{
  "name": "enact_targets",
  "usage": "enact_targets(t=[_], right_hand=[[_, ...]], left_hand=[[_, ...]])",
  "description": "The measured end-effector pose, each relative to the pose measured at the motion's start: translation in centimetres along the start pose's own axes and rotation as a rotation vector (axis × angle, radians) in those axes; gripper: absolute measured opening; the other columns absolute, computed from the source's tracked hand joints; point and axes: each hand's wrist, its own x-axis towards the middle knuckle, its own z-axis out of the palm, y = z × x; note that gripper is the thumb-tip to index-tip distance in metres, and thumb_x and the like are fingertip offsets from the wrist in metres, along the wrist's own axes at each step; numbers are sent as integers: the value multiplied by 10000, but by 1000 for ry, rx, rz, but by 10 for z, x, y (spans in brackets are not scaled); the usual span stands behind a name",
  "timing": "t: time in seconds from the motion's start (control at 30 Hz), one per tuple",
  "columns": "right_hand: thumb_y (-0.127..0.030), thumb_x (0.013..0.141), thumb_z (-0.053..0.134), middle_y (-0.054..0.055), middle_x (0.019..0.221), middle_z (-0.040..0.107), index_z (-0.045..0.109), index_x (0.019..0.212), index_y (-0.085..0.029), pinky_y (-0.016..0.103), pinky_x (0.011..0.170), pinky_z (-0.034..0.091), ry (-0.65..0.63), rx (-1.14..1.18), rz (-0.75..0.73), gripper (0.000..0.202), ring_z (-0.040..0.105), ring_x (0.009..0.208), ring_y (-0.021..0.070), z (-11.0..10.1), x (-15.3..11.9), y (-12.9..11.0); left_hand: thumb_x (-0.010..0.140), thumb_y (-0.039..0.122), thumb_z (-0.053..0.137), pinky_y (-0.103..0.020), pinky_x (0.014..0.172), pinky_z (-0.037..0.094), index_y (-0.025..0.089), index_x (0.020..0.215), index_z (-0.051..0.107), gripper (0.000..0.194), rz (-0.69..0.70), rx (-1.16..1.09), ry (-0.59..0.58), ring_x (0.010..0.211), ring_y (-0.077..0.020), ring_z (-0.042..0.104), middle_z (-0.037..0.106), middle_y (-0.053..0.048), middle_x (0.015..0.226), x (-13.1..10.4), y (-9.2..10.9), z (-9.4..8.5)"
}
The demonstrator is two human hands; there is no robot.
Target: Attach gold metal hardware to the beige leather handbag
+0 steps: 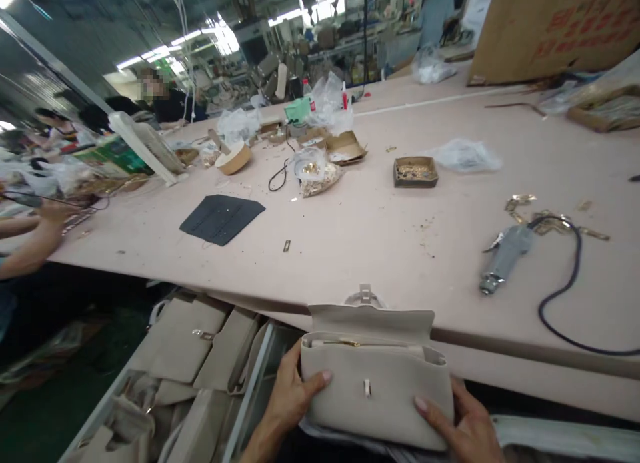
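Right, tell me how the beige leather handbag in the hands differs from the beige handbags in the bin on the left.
The beige leather handbag is gripped by the left hand and right hand; the beige handbags in the bin lie untouched. The held bag stands upright with its flap raised, showing a gold zip; the binned ones lie stacked, flaps closed. All share one colour and metal clasps.

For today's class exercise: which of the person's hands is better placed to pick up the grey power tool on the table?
Right hand: the grey power tool lies on its side of the beige handbag; the left hand is farther.
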Motion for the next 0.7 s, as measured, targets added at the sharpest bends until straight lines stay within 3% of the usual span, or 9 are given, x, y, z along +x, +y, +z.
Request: enact_targets(t=[0.1,0.2,0.27,0.33,0.4,0.47,0.5,0.57,0.7], right_hand=[[-669,674,799,145,1191,731,679,1280,-151,372,890,616,-26,15,21,806,701,1081,358,-8,-6,9],[-654,702,787,138,1210,724,664,1311,-155,356,911,607,16,-41,21,797,695,1098,348,-13,-14,1],[-676,674,793,126,1169,740,683,1284,-153,346,895,613,22,-100,57,811,707,1064,342,-15,-19,-5],[-695,658,790,117,1150,747,699,1261,-154,338,886,615,24,-143,96,814,713,1048,335,-16,-22,-8],[-697,669,780,108,1169,743,705,1264,-165,337,904,610,55,-151,116,802,708,1069,330,-16,-25,-8],[-677,651,802,102,1191,737,716,1262,-178,352,914,613,98,-132,110,793,698,1099,342,-16,-26,-7],[-658,636,819,100,1196,736,723,1256,-184,364,912,618,119,-117,100,786,696,1106,352,-16,-26,-7],[-618,611,848,100,1193,738,741,1233,-194,379,886,631,143,-93,77,760,698,1098,371,-15,-27,-8],[-608,644,835,98,1188,740,741,1243,-201,374,855,636,110,-114,56,730,698,1095,374,-15,-28,-12]], left_hand=[[746,486,837,-363,942,528,134,1268,648,657,11,15,-117,1085,-326,655,707,-132,1188,0,8,2],[780,463,815,-372,926,534,135,1241,658,587,-8,25,-212,1086,-330,659,713,-134,1166,2,15,2],[798,414,795,-386,929,536,141,1224,662,524,11,101,-208,1081,-325,659,713,-129,1149,2,19,2],[802,371,784,-406,945,533,153,1257,645,524,98,259,-50,1103,-320,644,693,-127,1183,2,22,4],[823,377,773,-396,907,543,162,1295,624,539,241,416,219,1079,-305,637,668,-129,1207,-1,30,6],[875,406,751,-350,838,547,169,1297,626,500,346,450,453,993,-272,644,669,-118,1136,-3,46,11],[903,416,736,-319,795,545,172,1284,634,464,360,407,501,918,-245,651,678,-103,1056,-4,56,14],[946,442,705,-260,656,530,166,1283,633,442,311,211,425,722,-189,636,679,-65,872,-1,80,23],[948,615,628,-227,419,451,85,1369,548,682,43,-306,-82,532,-197,639,711,-100,767,18,118,51]])
